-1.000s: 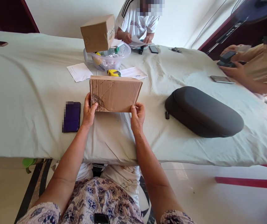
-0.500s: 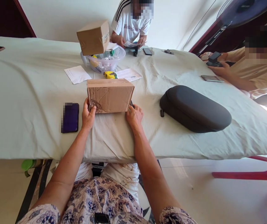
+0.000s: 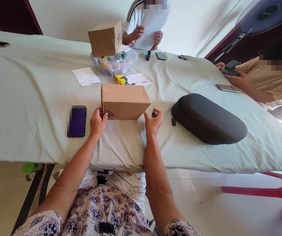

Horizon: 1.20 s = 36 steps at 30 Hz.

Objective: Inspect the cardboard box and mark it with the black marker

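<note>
A brown cardboard box [image 3: 126,98] sits in front of me on the cloth-covered table, its top towards me and a dark printed pattern on its lower left corner. My left hand [image 3: 98,123] grips that corner, thumb on the near face and fingers round the left side. By the box's right end, my right hand [image 3: 154,121] curls its fingers round a small dark object [image 3: 153,113], mostly hidden, whose kind I cannot make out. Its thumb points at the box's lower right corner; whether it touches I cannot tell.
Left lies a phone [image 3: 77,122]; right, a black hard case [image 3: 209,119]. Behind the box are a yellow tape measure [image 3: 120,79], papers [image 3: 86,76] and a plastic basin [image 3: 131,62] with another carton [image 3: 103,41] over it. One person holds paper; another, a dark device.
My right hand has drawn away from the box's side and turned, the dark object still in its fingers. The box now shows more of its top. The person opposite has raised a paper.
</note>
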Motion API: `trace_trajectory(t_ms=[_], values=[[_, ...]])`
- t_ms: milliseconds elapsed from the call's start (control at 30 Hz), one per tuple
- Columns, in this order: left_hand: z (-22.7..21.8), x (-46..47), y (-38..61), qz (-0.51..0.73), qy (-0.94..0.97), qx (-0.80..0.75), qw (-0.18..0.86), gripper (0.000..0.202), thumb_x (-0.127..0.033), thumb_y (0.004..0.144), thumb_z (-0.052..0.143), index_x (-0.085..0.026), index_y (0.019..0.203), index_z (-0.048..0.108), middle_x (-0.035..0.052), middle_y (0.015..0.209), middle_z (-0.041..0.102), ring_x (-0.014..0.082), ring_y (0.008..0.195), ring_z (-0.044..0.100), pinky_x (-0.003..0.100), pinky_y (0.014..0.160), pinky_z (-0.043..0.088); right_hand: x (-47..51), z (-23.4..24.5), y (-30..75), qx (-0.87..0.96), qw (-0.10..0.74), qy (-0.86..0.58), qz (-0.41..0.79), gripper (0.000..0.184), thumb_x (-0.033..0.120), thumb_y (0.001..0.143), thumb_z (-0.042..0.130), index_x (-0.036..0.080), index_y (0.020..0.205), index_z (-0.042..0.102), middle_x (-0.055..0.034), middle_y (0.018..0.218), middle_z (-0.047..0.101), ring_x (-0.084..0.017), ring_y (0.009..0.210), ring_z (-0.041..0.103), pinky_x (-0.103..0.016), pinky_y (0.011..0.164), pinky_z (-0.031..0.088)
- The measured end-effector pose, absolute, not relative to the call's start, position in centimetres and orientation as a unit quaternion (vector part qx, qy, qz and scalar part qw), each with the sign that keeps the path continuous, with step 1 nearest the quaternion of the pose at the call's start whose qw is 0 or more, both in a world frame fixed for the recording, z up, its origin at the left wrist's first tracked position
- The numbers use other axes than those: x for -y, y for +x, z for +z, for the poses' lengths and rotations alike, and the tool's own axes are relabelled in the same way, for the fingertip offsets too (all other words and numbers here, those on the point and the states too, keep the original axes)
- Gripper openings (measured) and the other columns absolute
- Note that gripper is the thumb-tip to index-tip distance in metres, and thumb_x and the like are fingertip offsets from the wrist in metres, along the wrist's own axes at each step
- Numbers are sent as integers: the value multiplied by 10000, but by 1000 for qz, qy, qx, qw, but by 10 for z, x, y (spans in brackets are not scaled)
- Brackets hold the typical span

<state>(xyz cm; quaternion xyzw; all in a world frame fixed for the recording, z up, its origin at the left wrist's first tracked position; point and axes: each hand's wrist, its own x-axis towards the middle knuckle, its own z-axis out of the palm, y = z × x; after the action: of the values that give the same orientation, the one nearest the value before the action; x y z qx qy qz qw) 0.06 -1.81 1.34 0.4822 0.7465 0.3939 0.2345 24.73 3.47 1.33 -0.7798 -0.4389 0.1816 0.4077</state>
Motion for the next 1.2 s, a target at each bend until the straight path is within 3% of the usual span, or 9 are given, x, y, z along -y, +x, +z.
trace_trajectory(t_ms=[67,133,267,400,500,567,700,900,1200], values=[[11,18,2,394,477,-754,221,192,-325,868,631,-199,1011,614,90,960,718,241,876,687,395,885,557,-33,19,246,418,527,-729,130,283,417,815,644,220,965,507,2,889,502,-154,774,522,-328,799,487],[9,17,3,397,474,-757,210,145,-344,863,636,-211,901,589,78,891,687,248,848,669,403,870,549,-29,26,243,398,626,-666,73,286,481,867,597,248,869,431,16,841,443,-144,723,502,-317,736,492],[7,17,5,421,485,-740,202,158,-345,863,625,-227,799,541,58,827,640,237,802,626,402,851,537,-17,36,233,398,702,-590,40,293,522,930,533,268,859,405,36,766,377,-141,597,493,-327,628,483],[9,15,9,424,492,-733,203,165,-318,861,608,-231,755,516,47,793,620,222,775,599,383,848,528,1,40,222,484,674,-551,83,310,504,998,354,266,1062,544,0,778,523,-189,612,612,-427,710,542],[11,14,10,410,487,-742,210,137,-294,844,607,-228,757,523,55,805,635,234,787,611,404,857,531,13,40,211,596,625,-480,154,337,516,977,432,258,1099,612,-44,817,641,-251,771,682,-494,827,541],[12,13,8,413,479,-741,225,69,-209,793,610,-226,784,544,52,814,651,241,805,629,413,867,536,17,39,203,679,573,-421,185,267,505,947,525,268,997,637,-40,784,662,-242,765,670,-455,784,530],[11,13,1,452,428,-730,282,287,-55,672,530,-222,903,557,34,868,677,225,829,671,390,873,547,18,37,185,776,496,-349,174,111,356,951,594,265,970,654,-29,817,700,-198,754,657,-393,740,483],[6,11,-8,538,324,-719,296,340,-74,661,474,-219,964,527,38,973,674,179,841,704,319,785,561,16,32,178,825,406,-343,192,157,294,978,572,263,1073,693,-48,925,726,-205,880,665,-386,823,463],[6,10,-8,583,304,-702,274,288,-130,730,466,-208,1000,530,44,992,676,154,850,694,321,857,573,13,26,173,844,378,-336,177,187,302,1014,542,273,1092,709,-48,953,722,-199,899,654,-365,816,462]])
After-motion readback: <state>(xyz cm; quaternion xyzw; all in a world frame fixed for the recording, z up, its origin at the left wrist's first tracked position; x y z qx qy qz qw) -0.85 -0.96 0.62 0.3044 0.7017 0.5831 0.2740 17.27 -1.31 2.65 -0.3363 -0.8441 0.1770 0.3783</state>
